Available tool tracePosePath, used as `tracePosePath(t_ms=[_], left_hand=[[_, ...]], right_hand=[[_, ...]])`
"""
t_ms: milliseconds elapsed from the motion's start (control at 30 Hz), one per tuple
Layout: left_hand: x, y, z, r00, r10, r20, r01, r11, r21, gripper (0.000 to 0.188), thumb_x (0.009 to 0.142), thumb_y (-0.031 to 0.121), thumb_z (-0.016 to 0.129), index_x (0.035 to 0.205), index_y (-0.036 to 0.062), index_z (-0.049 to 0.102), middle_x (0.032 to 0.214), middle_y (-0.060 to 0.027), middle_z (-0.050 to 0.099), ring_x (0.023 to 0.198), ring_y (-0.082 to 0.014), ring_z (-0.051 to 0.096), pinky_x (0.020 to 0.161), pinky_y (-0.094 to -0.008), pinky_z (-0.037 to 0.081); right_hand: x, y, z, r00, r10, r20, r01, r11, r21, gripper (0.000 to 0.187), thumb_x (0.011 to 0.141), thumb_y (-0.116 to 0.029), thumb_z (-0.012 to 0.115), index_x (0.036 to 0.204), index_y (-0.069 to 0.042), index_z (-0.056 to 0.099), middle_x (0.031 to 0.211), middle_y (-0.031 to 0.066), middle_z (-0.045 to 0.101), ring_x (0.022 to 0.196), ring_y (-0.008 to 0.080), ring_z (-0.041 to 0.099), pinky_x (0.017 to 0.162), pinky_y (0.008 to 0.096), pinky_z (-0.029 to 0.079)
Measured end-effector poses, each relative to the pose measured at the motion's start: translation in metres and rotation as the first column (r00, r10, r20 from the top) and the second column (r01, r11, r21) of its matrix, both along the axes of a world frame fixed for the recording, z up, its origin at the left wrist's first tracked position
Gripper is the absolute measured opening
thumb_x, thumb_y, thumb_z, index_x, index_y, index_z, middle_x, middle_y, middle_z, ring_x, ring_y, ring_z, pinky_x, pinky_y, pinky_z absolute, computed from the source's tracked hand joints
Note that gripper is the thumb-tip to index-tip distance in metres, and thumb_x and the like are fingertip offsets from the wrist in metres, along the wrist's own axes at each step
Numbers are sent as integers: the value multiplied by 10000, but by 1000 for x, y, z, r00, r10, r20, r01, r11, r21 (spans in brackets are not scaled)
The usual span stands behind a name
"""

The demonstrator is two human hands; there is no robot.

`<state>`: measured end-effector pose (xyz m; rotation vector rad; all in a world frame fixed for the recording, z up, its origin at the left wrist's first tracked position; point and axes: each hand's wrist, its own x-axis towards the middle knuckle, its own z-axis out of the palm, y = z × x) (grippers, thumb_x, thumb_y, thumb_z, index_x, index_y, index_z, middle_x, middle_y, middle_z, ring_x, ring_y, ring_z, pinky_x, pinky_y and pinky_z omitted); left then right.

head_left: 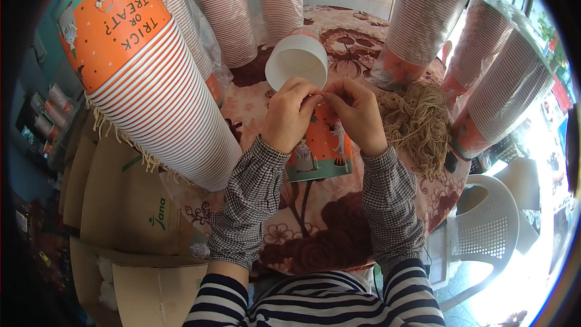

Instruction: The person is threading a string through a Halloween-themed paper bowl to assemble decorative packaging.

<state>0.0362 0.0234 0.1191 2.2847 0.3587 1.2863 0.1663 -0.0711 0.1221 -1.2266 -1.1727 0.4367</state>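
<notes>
My left hand point(292, 113) and my right hand point(356, 113) meet over the middle of the table, thumbs and fingertips pinched together almost touching. What lies between the fingertips is too small to make out. Just beneath them is an orange paper cup point(319, 145) with printed figures and a teal band, its upper part covered by my hands. Beyond my fingers a white-lined paper cup point(296, 66) lies with its mouth toward me. Right of my right hand a heap of beige strings point(417, 127) rests on the table.
A tall leaning stack of orange cups point(163, 103) rises at the left. Several plastic-wrapped cup stacks point(423, 18) stand at the back and right. The round table has a flowered cloth point(327, 230). Cardboard boxes point(127, 200) sit at lower left, a white chair point(490, 224) at right.
</notes>
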Motion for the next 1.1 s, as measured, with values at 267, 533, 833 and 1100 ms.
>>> tracePosePath(t_ms=[267, 533, 833, 1100], left_hand=[[-4, 0, 5, 996, -54, -69, 50, 997, -65, 121, 842, 1, 650, 955, -42, 642, 903, -65, 627, 801, -144, 642, 691, -239, 519], [-4, 11, -2, 979, -206, 8, 193, 903, -383, 181, 920, 131, 606, 966, -37, 653, 896, -75, 664, 759, -133, 635, 694, -242, 495], [-5, 11, -1, 962, -252, 107, 271, 829, -489, 202, 942, 148, 594, 988, -39, 657, 841, -49, 694, 742, -69, 613, 666, -210, 488], [-6, 13, -1, 969, -236, 67, 240, 857, -456, 193, 928, 133, 607, 981, -43, 667, 826, -53, 698, 750, -85, 629, 678, -224, 503]], right_hand=[[1, 0, 0, 1000, 3, 17, -3, 1000, -3, 70, 887, -34, 601, 930, 19, 616, 737, 31, 623, 631, 64, 565, 556, 218, 462], [3, 1, -3, 996, 87, -28, -87, 996, 0, 101, 900, -18, 584, 990, 26, 592, 806, 52, 642, 662, 76, 599, 586, 219, 490], [-6, -4, 4, 995, 98, -17, -98, 995, 6, 150, 884, -35, 628, 1028, 4, 609, 784, 39, 653, 683, 61, 601, 610, 206, 494], [-7, 0, -1, 999, -5, 38, 3, 999, 47, 105, 868, -57, 642, 953, 3, 637, 747, 26, 646, 678, 57, 591, 607, 216, 489]])
